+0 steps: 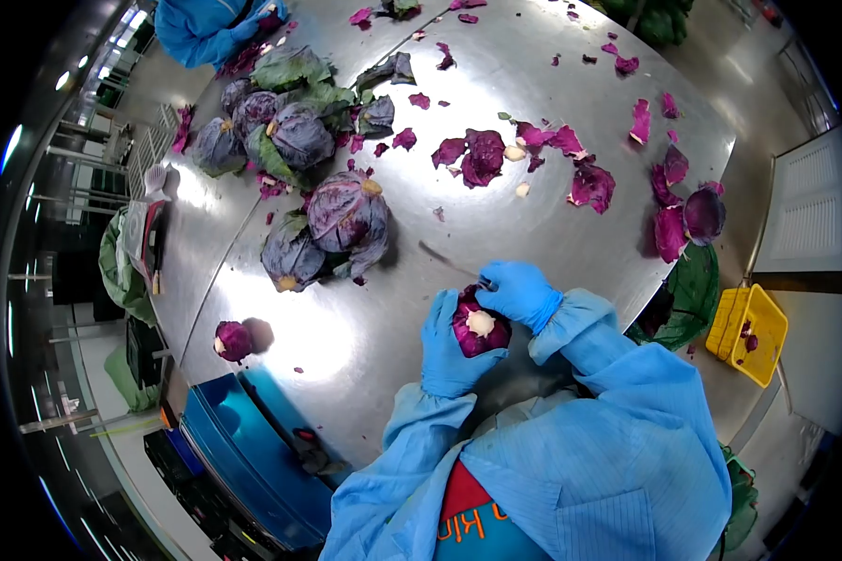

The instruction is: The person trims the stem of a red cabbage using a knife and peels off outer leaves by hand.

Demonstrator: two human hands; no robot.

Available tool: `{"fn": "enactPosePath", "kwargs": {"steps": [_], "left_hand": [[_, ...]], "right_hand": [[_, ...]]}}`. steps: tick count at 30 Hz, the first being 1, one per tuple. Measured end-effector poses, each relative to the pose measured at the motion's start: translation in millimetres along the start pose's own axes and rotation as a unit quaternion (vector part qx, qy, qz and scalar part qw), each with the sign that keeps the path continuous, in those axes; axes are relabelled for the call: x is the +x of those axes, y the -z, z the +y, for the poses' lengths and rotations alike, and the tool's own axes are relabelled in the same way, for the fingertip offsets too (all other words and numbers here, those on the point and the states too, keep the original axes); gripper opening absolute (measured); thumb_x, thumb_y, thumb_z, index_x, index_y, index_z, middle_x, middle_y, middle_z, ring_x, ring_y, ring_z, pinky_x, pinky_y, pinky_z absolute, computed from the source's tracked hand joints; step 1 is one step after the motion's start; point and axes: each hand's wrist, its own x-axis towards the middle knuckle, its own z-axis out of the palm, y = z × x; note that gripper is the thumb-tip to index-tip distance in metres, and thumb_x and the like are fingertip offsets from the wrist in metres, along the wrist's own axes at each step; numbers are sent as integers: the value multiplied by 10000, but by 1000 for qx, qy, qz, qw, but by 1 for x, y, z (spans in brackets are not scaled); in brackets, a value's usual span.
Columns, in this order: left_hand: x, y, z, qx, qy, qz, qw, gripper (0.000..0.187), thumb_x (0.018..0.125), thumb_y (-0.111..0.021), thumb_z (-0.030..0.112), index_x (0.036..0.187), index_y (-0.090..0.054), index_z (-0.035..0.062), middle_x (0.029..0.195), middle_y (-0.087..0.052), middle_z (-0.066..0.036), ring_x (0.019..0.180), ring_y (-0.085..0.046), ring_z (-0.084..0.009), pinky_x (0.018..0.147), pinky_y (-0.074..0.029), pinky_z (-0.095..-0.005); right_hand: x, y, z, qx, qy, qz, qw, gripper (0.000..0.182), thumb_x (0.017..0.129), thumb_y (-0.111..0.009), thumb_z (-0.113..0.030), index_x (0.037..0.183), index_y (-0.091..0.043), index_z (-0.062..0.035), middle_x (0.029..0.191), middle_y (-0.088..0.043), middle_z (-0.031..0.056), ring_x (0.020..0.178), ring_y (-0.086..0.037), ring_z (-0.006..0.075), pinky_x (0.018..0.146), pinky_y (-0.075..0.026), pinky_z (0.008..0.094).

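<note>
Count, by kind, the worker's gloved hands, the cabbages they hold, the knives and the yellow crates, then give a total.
Gloved hands: 2, the left hand and the right hand
Held red cabbage: 1
Knife: 1
Yellow crate: 1
Total: 5

A shiny metal table (552, 103) holds a pile of purple cabbages (295, 140), one small cabbage (233, 340) alone, a knife (449, 263), and loose purple leaves (533, 154)
</note>
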Motion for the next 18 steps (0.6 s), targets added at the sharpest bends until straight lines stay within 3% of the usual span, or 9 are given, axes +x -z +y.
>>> {"fn": "enactPosePath", "kwargs": {"steps": [6,8,9,10,11,14,15,16,18], "left_hand": [[-19,7,-25,-104,-47,-2,993,1160,484,-941,382,1402,-330,25,1440,-351,-173,1320,-381,-308,1113,-308,-404],[-36,-2,-30,-341,34,47,938,1191,477,-953,361,1411,-294,29,1433,-352,-156,1295,-406,-283,1095,-339,-392],[-39,4,-30,-325,59,63,942,1202,472,-956,352,1412,-283,25,1428,-353,-150,1282,-418,-275,1087,-351,-386],[-41,11,-30,-309,81,78,944,1214,467,-960,344,1414,-272,22,1424,-355,-144,1269,-431,-267,1079,-363,-379],[-40,11,-33,-324,91,92,937,1222,464,-962,335,1414,-264,12,1406,-366,-143,1255,-441,-268,1079,-363,-379],[-41,8,-42,-300,75,99,946,1215,471,-961,315,1417,-259,17,1386,-379,-144,1252,-442,-263,1073,-372,-374],[-40,8,-38,-291,88,95,948,1212,476,-961,302,1419,-253,20,1385,-378,-141,1248,-446,-261,1070,-377,-372],[-38,10,-33,-281,99,89,950,1210,481,-961,290,1421,-248,22,1385,-376,-138,1243,-449,-260,1067,-382,-371],[-37,9,-31,-269,104,82,954,1203,488,-960,275,1420,-240,27,1381,-373,-133,1237,-452,-257,1061,-390,-370]], "right_hand": [[-16,3,72,134,-151,90,975,333,765,-653,-332,879,-666,-21,818,-661,189,736,-644,333,675,-497,399],[-37,8,106,166,-176,162,957,347,769,-673,-346,885,-661,-19,812,-662,173,736,-646,317,680,-500,395],[-41,19,124,60,-209,161,963,327,769,-706,-318,897,-665,-20,814,-668,151,738,-647,305,700,-507,392],[-53,32,122,59,-190,209,958,294,798,-700,-268,992,-647,-53,840,-647,131,742,-632,310,703,-507,405],[-63,37,130,-152,-108,270,945,305,820,-684,-200,1086,-597,-79,867,-605,121,744,-618,297,684,-504,401],[-65,49,80,-106,-78,343,930,309,830,-674,-182,1105,-558,-100,869,-568,111,730,-605,278,658,-500,387],[-66,37,72,-80,-59,304,948,280,820,-679,-156,1072,-577,-87,869,-590,106,742,-617,249,667,-509,352],[-68,28,54,28,-51,202,978,255,823,-679,-171,1047,-602,-79,894,-624,101,773,-631,221,693,-516,332],[-62,-1,21,167,-70,22,983,380,780,-743,-343,1000,-620,-58,923,-651,111,822,-637,200,753,-510,330]]}}
